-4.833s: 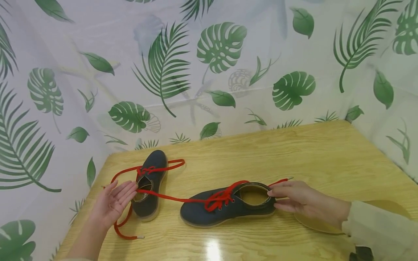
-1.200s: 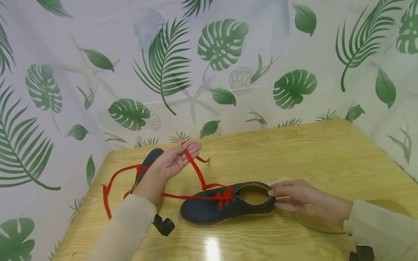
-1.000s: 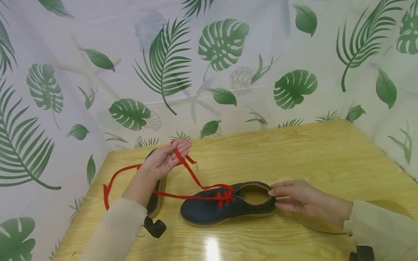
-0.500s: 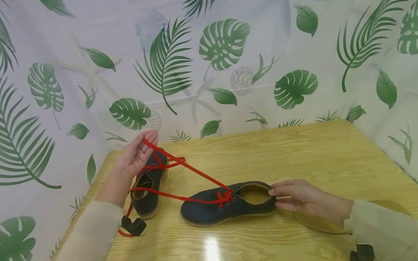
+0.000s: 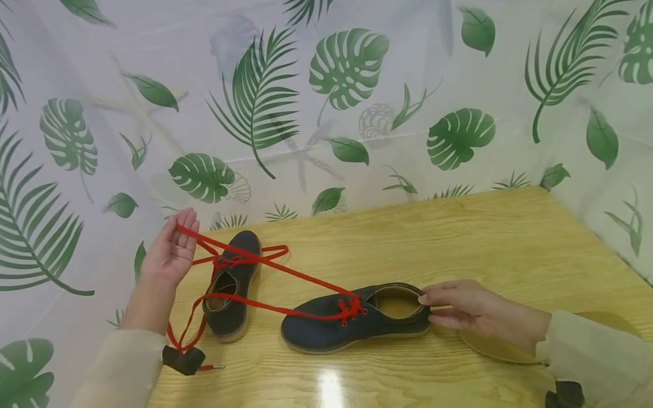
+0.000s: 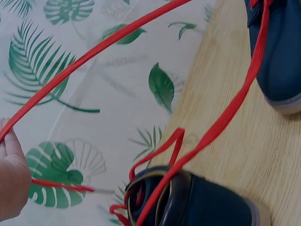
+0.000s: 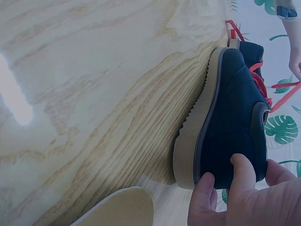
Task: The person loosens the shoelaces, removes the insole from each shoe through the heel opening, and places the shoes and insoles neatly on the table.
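A dark blue shoe (image 5: 313, 335) with a tan sole lies sideways on the table, toe to the left. My right hand (image 5: 466, 309) grips its heel, thumb at the collar, as the right wrist view also shows. At the far left my raised left hand (image 5: 167, 255), palm up, pinches a red shoelace (image 5: 306, 277) between thumb and fingers. That lace runs nearly straight down to the shoe's eyelets; its tipped end (image 6: 75, 187) hangs below the hand in the left wrist view. The shoe's other lace half (image 5: 275, 308) trails left, across the second shoe.
The second dark blue shoe (image 5: 228, 320), laced in red, stands at the left, toe away from me. A loose tan insole (image 5: 497, 350) lies partly under my right forearm. Leaf-printed cloth (image 5: 398, 85) hangs behind the wooden table (image 5: 408, 379).
My left hand first went right to the shoe's loosened bow, then swung far left with one lace, drawing it nearly straight. The bow is gone. My right hand stays on the heel.
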### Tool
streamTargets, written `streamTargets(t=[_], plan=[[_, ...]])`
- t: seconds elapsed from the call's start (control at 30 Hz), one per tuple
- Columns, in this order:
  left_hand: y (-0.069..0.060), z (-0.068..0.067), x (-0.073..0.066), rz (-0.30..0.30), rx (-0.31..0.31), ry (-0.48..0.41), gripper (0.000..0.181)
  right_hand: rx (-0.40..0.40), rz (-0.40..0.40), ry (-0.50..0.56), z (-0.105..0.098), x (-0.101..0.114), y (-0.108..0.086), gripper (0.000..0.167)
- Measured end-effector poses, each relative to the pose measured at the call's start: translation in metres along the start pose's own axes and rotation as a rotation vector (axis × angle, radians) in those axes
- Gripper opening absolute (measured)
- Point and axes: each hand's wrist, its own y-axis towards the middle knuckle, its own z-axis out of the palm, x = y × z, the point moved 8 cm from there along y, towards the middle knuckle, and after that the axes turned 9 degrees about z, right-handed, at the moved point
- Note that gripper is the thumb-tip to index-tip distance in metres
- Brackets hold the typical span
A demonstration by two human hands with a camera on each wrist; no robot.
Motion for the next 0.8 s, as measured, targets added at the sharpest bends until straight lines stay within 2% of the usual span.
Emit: streamTargets(t=[0.2, 0.3, 0.37, 0.47, 0.6, 0.67, 0.8], plan=[[-0.001, -0.029, -0.022, -0.018, -0.147, -0.167, 0.02, -0.01, -0.005, -0.02, -0.001, 0.001, 0.001, 0.055], [-0.003, -0.048, -0.024, -0.065, -0.236, -0.176, 0.022, -0.016, -0.006, -0.026, -0.002, 0.001, 0.001, 0.055], [-0.005, -0.061, -0.024, -0.099, -0.277, -0.14, 0.022, -0.016, -0.01, -0.028, -0.002, 0.001, 0.001, 0.054], [-0.008, -0.078, -0.021, -0.166, -0.297, 0.02, 0.03, -0.008, -0.013, -0.029, -0.002, -0.001, 0.001, 0.053], [-0.013, -0.096, -0.018, -0.237, -0.229, 0.363, 0.043, -0.009, -0.015, -0.024, -0.002, -0.002, 0.0, 0.054], [-0.016, -0.104, -0.017, -0.25, -0.205, 0.499, 0.044, -0.014, -0.012, -0.021, -0.002, -0.002, 0.0, 0.052], [-0.021, -0.117, -0.014, -0.253, -0.2, 0.628, 0.044, -0.014, -0.006, -0.018, -0.001, -0.002, 0.001, 0.052]])
